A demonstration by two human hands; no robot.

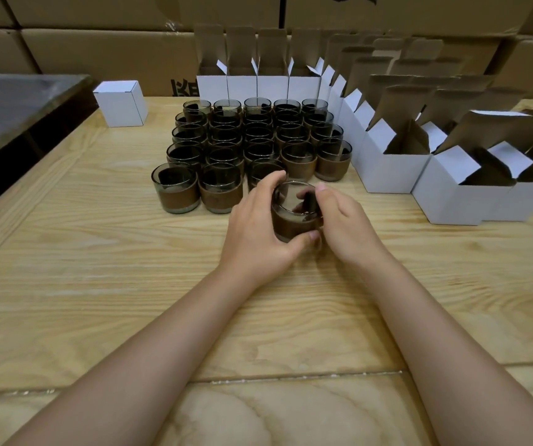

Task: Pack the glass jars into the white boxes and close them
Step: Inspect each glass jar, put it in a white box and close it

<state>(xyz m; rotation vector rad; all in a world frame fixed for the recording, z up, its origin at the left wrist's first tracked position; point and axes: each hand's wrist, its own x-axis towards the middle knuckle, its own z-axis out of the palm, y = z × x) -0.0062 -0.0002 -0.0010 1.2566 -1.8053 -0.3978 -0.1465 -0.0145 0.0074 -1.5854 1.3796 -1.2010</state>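
Both hands, left [260, 226] and right [344, 225], clasp one jar [295, 210] just before the jar block [252, 140]; next, seemingly, an open box [451, 201] right of it.

Pale wooden desk [97, 284] with strong grain, filling most of the view; seam between boards [290, 378] running left to right near the near edge. Beyond the far edge, wall of stacked brown corrugated cardboard cartons [97, 49]; black printed characters [184, 88] low on one, partly hidden. Off the left edge, just beside the desk, dark grey flat-topped surface [17, 101], material unclear.
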